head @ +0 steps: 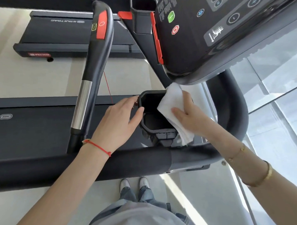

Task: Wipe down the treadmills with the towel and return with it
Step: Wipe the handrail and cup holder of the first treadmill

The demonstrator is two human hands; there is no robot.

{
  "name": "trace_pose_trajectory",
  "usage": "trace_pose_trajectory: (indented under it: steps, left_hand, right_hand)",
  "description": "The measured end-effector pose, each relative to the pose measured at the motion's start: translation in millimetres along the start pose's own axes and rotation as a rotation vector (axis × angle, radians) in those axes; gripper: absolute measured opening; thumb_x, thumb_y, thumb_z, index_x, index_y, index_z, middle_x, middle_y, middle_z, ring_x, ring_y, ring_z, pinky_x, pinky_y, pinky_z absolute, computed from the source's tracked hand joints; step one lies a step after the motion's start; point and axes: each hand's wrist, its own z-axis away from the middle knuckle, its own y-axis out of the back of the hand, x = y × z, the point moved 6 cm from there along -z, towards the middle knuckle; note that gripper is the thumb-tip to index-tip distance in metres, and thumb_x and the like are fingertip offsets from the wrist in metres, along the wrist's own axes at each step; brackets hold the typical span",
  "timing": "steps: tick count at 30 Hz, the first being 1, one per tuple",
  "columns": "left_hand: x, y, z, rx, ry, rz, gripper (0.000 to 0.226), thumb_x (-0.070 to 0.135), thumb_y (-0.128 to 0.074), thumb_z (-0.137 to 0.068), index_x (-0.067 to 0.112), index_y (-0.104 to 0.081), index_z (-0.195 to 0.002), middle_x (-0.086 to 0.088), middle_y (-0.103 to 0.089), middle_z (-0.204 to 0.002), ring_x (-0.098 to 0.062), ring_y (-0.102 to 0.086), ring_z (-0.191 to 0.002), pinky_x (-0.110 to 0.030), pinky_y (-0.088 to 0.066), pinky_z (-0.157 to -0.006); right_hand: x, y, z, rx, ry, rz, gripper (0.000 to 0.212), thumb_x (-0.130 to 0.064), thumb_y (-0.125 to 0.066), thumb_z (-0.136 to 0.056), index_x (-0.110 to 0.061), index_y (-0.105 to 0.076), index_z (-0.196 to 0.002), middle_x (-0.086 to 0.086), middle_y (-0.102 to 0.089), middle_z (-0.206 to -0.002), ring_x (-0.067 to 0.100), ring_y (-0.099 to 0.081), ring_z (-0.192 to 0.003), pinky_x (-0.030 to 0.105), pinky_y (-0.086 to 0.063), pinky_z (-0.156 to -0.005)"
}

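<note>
1. The right hand [188,117] holds the folded white towel [172,109] against the right rim of the treadmill's cup holder [152,124], just below the console [206,38]. Its fingers lie mostly straight on the cloth, with the thumb side hidden, so I cannot tell whether it is pinching.
2. The left hand [122,116] steadies the holder's left rim, thumb hooked over the edge and fingers loosely curled round the outside.
3. The lower towel folds hang loose past the holder; they could snag on the bracket below or slip free if the press eases.
4. Wiping upward risks brushing the console's green start button [171,16], which may wake the belt [34,125].
5. The long handrail [94,60] looks untouched as yet.
</note>
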Motion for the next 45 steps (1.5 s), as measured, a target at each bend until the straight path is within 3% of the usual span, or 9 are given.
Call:
trace_pose_trajectory:
  steps: [3, 9, 11, 14, 17, 21, 31, 39, 45]
  left_hand:
    - [0, 1, 0, 0.006, -0.002, 0.003, 0.040, 0.034, -0.043, -0.101, 0.020, -0.050, -0.138, 0.003, -0.063, -0.116, -0.016, -0.058, -0.108, -0.043, -0.044, -0.100]
    - [0, 0, -2, 0.008, 0.007, 0.006, 0.041, 0.036, -0.042, -0.099, 0.020, -0.051, -0.136, 0.005, -0.062, -0.114, -0.014, -0.058, -0.106, -0.043, -0.045, -0.099]
    - [-1, 0, -2, 0.006, 0.015, 0.006, 0.044, 0.038, -0.040, -0.097, 0.021, -0.051, -0.136, 0.005, -0.062, -0.114, -0.014, -0.058, -0.105, -0.042, -0.045, -0.099]
    - [-1, 0, -1, 0.004, 0.024, 0.003, 0.046, 0.038, -0.040, -0.098, 0.019, -0.049, -0.138, 0.004, -0.062, -0.117, -0.015, -0.058, -0.106, -0.041, -0.045, -0.099]
    - [-2, 0, -1, 0.001, 0.035, 0.003, 0.047, 0.037, -0.041, -0.098, 0.018, -0.047, -0.140, 0.003, -0.061, -0.123, -0.014, -0.057, -0.111, -0.040, -0.045, -0.101]
    - [-1, 0, -2, -0.003, 0.040, 0.009, 0.047, 0.037, -0.042, -0.098, 0.018, -0.047, -0.141, 0.004, -0.060, -0.124, -0.013, -0.057, -0.112, -0.039, -0.044, -0.102]
    - [-4, 1, -3, 0.020, 0.050, -0.002, 0.034, 0.039, -0.044, -0.096, 0.018, -0.058, -0.118, 0.006, -0.060, -0.098, -0.016, -0.058, -0.090, -0.035, -0.048, -0.084]
    - [-2, 3, -3, 0.023, 0.031, 0.031, 0.046, 0.042, -0.043, -0.096, 0.024, -0.051, -0.137, 0.012, -0.062, -0.113, -0.004, -0.056, -0.107, -0.029, -0.045, -0.098]
    - [-2, 2, -3, 0.017, 0.035, 0.009, 0.037, 0.037, -0.045, -0.096, 0.017, -0.056, -0.126, 0.005, -0.062, -0.105, -0.016, -0.059, -0.097, -0.038, -0.048, -0.090]
  right_hand:
    - [-4, 2, -9, -0.011, -0.002, -0.011, 0.047, -0.018, -0.043, -0.101, -0.008, -0.021, -0.140, 0.011, -0.050, -0.123, 0.026, -0.052, -0.102, 0.033, -0.038, -0.081]
    - [13, -12, 27, 0.086, -0.020, -0.051, 0.020, -0.020, -0.045, -0.099, -0.017, -0.033, -0.116, -0.005, -0.049, -0.084, -0.003, -0.050, -0.068, 0.001, -0.036, -0.059]
    - [6, -7, 18, 0.106, 0.039, -0.024, 0.025, -0.014, -0.045, -0.099, -0.014, -0.033, -0.121, -0.004, -0.048, -0.092, 0.004, -0.048, -0.073, 0.004, -0.035, -0.061]
    - [-7, -1, 0, 0.071, 0.135, 0.111, 0.057, -0.008, -0.045, -0.097, -0.008, -0.017, -0.147, 0.010, -0.040, -0.135, 0.024, -0.053, -0.091, 0.018, -0.031, -0.067]
    - [-16, 1, -9, 0.026, 0.242, 0.242, 0.060, -0.006, -0.046, -0.095, -0.014, -0.020, -0.149, 0.011, -0.034, -0.141, 0.019, -0.055, -0.080, 0.023, -0.032, -0.067]
    - [-31, 2, -20, -0.021, 0.394, 0.361, 0.058, -0.004, -0.047, -0.094, -0.012, -0.027, -0.148, 0.008, -0.035, -0.146, 0.027, -0.034, -0.133, 0.031, -0.029, -0.109]
    - [-69, -21, -49, -0.057, 0.649, 0.646, 0.038, -0.021, -0.045, -0.099, -0.021, -0.044, -0.136, -0.003, -0.058, -0.123, 0.024, -0.057, -0.102, 0.039, -0.045, -0.078]
    - [-27, 7, -27, -0.131, 0.521, 0.370, 0.056, -0.008, -0.044, -0.098, -0.018, -0.025, -0.150, 0.004, -0.040, -0.140, 0.028, -0.038, -0.126, 0.034, -0.030, -0.108]
    - [-65, -18, -44, -0.085, 0.693, 0.722, 0.053, -0.011, -0.044, -0.097, -0.021, -0.031, -0.147, 0.000, -0.051, -0.130, 0.024, -0.051, -0.107, 0.036, -0.039, -0.092]
